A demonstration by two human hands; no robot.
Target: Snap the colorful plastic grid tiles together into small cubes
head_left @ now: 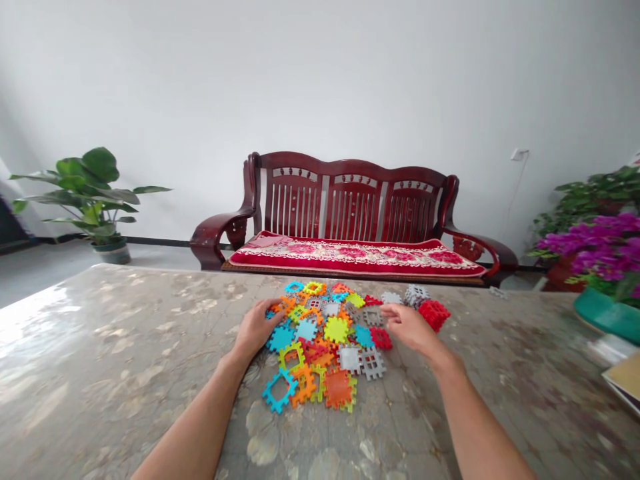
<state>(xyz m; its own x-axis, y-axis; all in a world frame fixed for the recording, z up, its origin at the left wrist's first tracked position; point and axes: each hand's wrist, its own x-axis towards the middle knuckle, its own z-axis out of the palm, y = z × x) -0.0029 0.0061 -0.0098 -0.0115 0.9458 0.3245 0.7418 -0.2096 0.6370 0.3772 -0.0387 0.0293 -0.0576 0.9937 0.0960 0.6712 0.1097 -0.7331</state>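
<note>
A heap of flat, toothed plastic building tiles (325, 340) in orange, blue, yellow-green, grey and red lies on the marble-patterned table (125, 347). My left hand (256, 327) rests on the heap's left edge, fingers curled over blue and orange tiles. My right hand (407, 325) reaches in from the right, fingers bent toward a grey tile (373, 316) and a red tile (381, 338); whether it grips one I cannot tell. A built red cube (434, 313) and a grey cube (416, 294) stand just beyond the right hand.
Behind the table stands a dark wooden bench (350, 200) with a red floral cushion. A leafy potted plant (93, 197) is at the far left. Purple flowers in a green pot (603, 267) and some books (623, 373) occupy the table's right side.
</note>
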